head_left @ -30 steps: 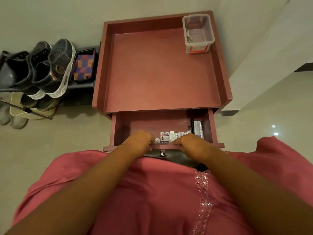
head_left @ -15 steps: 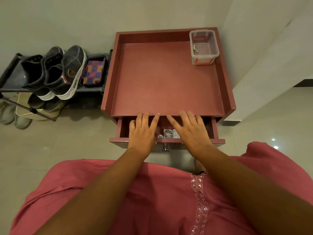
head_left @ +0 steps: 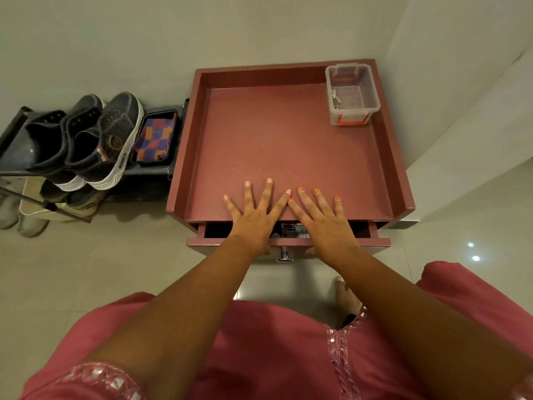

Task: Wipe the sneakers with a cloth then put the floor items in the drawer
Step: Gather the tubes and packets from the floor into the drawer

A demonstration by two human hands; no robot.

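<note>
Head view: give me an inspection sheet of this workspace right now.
Surface: cabinet top, raised rim, mostly bare.
Job's things: drawer slightly open, small packets inside; sneakers on shoe rack; checkered cloth beside them.
Clutter: clear plastic box in the far right corner, keys inside.
Grips: left hand and right hand flat, fingers spread, over the drawer front, holding nothing.
Cables: nothing seen.
Surroundings: pale tiled floor, wall behind, more shoes under the rack.

plain pale walls fill the upper frame; glossy beige floor tiles below catch two ceiling-light glints at right; a dark shoe rack at left.
</note>
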